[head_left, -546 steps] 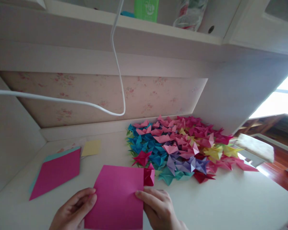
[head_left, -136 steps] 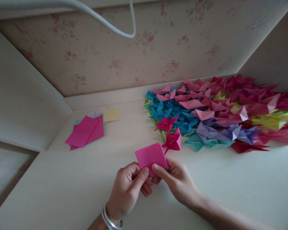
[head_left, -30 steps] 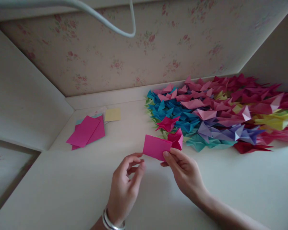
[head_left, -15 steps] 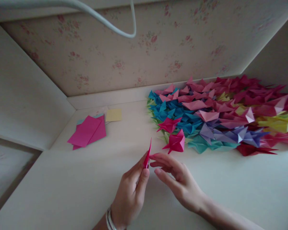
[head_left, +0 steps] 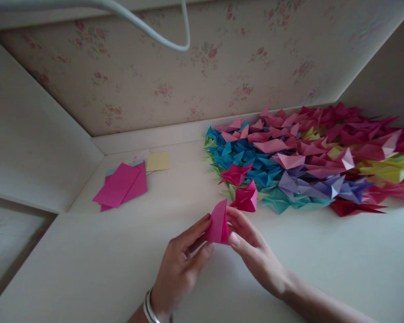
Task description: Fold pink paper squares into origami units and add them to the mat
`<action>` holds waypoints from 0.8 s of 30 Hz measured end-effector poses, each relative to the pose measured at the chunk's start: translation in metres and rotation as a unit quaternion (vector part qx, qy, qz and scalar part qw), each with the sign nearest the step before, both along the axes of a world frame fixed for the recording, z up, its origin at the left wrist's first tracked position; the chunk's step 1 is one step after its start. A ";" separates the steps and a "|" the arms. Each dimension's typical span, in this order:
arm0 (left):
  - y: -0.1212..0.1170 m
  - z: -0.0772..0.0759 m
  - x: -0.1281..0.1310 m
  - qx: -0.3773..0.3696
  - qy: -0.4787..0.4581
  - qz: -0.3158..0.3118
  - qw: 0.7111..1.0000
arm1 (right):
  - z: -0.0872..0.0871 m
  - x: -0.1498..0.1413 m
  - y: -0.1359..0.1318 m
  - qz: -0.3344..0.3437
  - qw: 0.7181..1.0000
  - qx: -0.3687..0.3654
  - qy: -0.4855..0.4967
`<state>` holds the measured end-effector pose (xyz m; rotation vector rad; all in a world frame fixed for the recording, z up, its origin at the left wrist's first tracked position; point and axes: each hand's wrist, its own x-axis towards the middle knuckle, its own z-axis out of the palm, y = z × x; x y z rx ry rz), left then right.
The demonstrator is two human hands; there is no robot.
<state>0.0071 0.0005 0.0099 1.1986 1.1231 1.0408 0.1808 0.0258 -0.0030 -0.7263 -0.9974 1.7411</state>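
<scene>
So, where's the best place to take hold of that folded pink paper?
I'd pinch the folded pink paper near its left edge, lightly, coming from the left: the broad face there looks smooth, while its layers on the right stand parted and might shift if gripped.

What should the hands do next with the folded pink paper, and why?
Perhaps the right hand should gently open the folded pink paper wider: its layers part on that hand's side, and the left hand touches the opposite edge.
</scene>
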 end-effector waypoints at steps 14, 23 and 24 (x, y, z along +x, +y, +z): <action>0.007 -0.015 -0.003 -0.092 -0.163 0.188 0.964 | -0.012 -0.004 -0.004 -0.075 0.990 0.035 -0.113; 0.010 -0.006 -0.004 -0.099 -0.130 0.201 0.966 | 0.000 0.007 -0.004 -0.026 0.902 0.278 -0.329; 0.009 -0.006 -0.004 -0.094 -0.132 0.216 0.963 | 0.000 0.008 -0.004 -0.028 0.894 0.300 -0.332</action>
